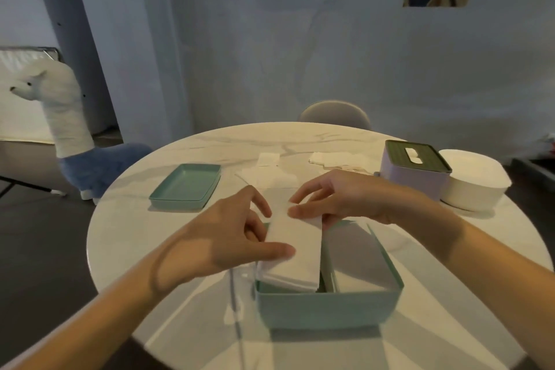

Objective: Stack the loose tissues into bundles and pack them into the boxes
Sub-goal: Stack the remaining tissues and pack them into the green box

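Your left hand (240, 237) and right hand (336, 201) both pinch the tissue bundle (295, 249), tilted over the left side of the green box (327, 306). It looks light, soft and floppy; keep hold at both ends, squeezing the layers lest they splay.

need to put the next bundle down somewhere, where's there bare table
Bare marble lies between the green lid and the green box, on the left hand side. The far middle is crowded with loose tissues; the purple box and white container fill the right.
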Tool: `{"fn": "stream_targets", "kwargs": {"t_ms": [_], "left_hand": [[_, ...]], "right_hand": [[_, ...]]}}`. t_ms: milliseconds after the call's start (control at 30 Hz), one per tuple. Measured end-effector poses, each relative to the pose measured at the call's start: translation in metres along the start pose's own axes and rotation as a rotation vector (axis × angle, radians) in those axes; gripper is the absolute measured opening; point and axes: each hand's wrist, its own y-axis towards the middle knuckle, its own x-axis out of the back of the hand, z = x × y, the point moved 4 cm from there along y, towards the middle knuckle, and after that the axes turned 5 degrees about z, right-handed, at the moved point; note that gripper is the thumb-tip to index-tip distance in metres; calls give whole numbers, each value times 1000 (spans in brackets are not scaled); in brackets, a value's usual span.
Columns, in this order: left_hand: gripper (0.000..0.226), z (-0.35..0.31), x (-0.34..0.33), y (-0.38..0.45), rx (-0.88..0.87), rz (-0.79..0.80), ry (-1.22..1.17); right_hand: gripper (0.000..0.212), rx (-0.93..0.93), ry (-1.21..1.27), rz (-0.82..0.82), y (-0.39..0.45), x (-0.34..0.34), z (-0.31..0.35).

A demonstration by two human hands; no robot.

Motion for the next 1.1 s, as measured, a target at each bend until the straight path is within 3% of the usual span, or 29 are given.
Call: {"fn": "stream_targets", "kwargs": {"t_ms": [133,367,533,733,933,1100], "left_hand": [[51,-3,-5,-6,-45,-36,215],[53,11,-11,-2,-84,-12,128],[48,17,-10,0,-102,-33,114],[46,19,-11,6,-87,-31,113],[58,21,-13,12,-99,4,101],[45,24,-4,16,-123,-15,76]], "right_hand": [[34,16,-185,-66,-1,-10,7],[26,112,-307,-220,8,-29,1],[41,120,-492,-421,-10,-26,8],[38,-168,-525,-96,-32,-27,10],[30,-74,-523,-80,-22,-39,9],[29,-86,-363,20,-22,-25,13]]}}
